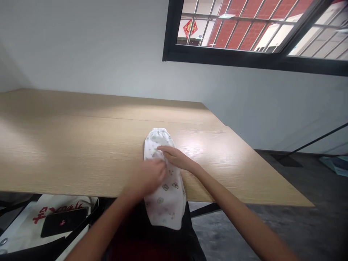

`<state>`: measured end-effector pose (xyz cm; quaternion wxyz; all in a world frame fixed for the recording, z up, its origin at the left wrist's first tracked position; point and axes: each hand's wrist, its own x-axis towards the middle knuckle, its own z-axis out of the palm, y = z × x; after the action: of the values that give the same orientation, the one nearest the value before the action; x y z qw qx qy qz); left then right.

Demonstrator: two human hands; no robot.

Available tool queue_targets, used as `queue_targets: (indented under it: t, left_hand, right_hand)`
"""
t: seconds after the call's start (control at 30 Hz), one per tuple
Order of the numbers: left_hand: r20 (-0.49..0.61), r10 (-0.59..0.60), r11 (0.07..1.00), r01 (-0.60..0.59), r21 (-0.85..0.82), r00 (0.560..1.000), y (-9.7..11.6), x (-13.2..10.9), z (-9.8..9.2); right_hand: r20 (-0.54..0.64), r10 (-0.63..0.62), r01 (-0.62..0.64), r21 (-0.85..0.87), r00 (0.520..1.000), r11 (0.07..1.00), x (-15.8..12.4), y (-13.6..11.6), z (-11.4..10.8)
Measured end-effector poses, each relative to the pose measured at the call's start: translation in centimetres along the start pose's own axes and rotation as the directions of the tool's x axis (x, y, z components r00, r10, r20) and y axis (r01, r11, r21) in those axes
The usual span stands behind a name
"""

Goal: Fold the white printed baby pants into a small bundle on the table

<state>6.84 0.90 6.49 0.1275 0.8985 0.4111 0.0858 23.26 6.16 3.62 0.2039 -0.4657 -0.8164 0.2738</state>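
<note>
A white cloth garment [163, 203] with small printed figures and a gathered, elastic-looking far end lies lengthwise before me. Its far part rests on the table; the near end hangs past the front edge over my lap. My right hand [175, 156] lies over the upper part of the garment from the right, fingers stretched out and close together. Just nearer to me, my left hand [152, 175] is over the garment's left side. It is blurred by motion and its fingers look curled, so I cannot make out whether it grips the fabric.
The wooden table [76, 152] reaches back to a grey wall, below a barred window [231, 32]. At lower left, below the tabletop, a black phone-like device [63, 222] lies on a white bag [35, 214] with red characters. A thin black pole [315, 139] stands at right.
</note>
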Motion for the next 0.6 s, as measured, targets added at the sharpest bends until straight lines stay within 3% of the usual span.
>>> queue_targets:
  t: [0.1, 0.17, 0.23, 0.3, 0.4, 0.5, 0.6]
  left_hand:
    - [-0.022, -0.043, 0.998, 0.044, 0.042, 0.999, -3.0, 5.4, 0.2]
    - [-0.001, -0.061, 0.996, 0.061, 0.063, 0.998, -3.3, 6.2, 1.5]
    - [0.016, -0.068, 0.995, 0.067, 0.080, 0.998, -1.8, 4.1, 3.2]
    - [0.028, -0.033, 0.997, 0.031, 0.070, 0.999, 0.6, 0.1, 4.7]
    - [0.081, 0.125, 0.992, -0.125, -0.011, 0.989, 3.2, -6.0, 5.8]
    - [0.117, 0.245, 0.969, -0.248, 0.014, 0.962, 2.3, -9.0, 5.6]
    - [-0.017, 0.227, 0.961, -0.221, 0.165, 0.974, -0.9, -9.3, 5.5]
  right_hand:
    - [-0.070, -0.041, 0.031, -0.133, 0.997, 0.991, 2.0, 1.1, -0.4]
    - [-0.020, -0.022, 0.015, -0.302, 1.000, 0.953, 3.9, 2.4, -0.7]
    - [0.051, 0.044, -0.019, -0.413, 0.998, 0.911, 5.8, 3.8, -1.0]
    - [0.095, 0.070, -0.022, -0.433, 0.993, 0.901, 7.3, 5.0, -1.3]
    - [0.101, 0.052, -0.005, -0.414, 0.994, 0.910, 8.6, 5.6, -1.8]
    - [0.152, 0.036, 0.027, -0.396, 0.988, 0.918, 7.5, 4.3, -2.7]
    - [0.340, 0.024, 0.099, -0.343, 0.940, 0.934, 2.5, 1.5, -3.3]
